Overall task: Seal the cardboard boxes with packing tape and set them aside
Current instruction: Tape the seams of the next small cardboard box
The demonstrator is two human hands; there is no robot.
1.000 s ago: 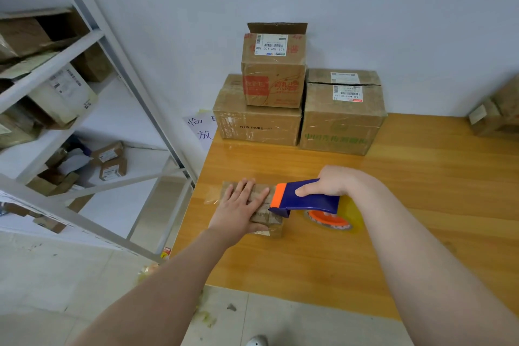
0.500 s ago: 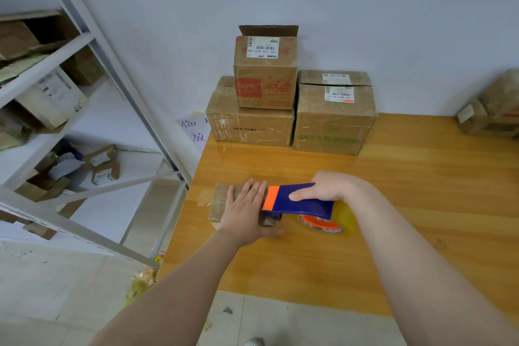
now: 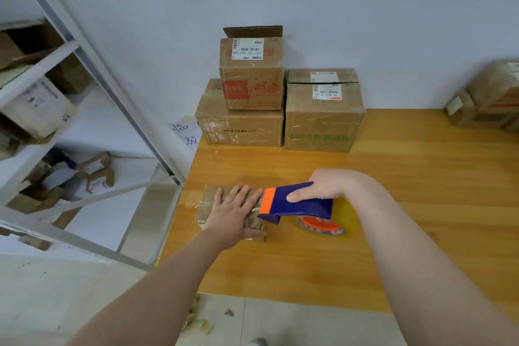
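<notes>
- Your left grip (image 3: 233,212) lies flat, pressing the box (image 3: 208,200) on the tabletop (image 3: 421,191), near its left edge.
- Your right grip (image 3: 325,185) is curled round the dispenser (image 3: 295,203), its orange end against the box.

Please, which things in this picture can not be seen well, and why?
Head view only.
1. The small box: the left hand covers most of its top, so the seam is hidden.
2. The tape roll: mostly under the dispenser and right hand.
3. The right boxes: cut by the frame edge.
4. The shelf boxes: blurred, labels unreadable.
</notes>
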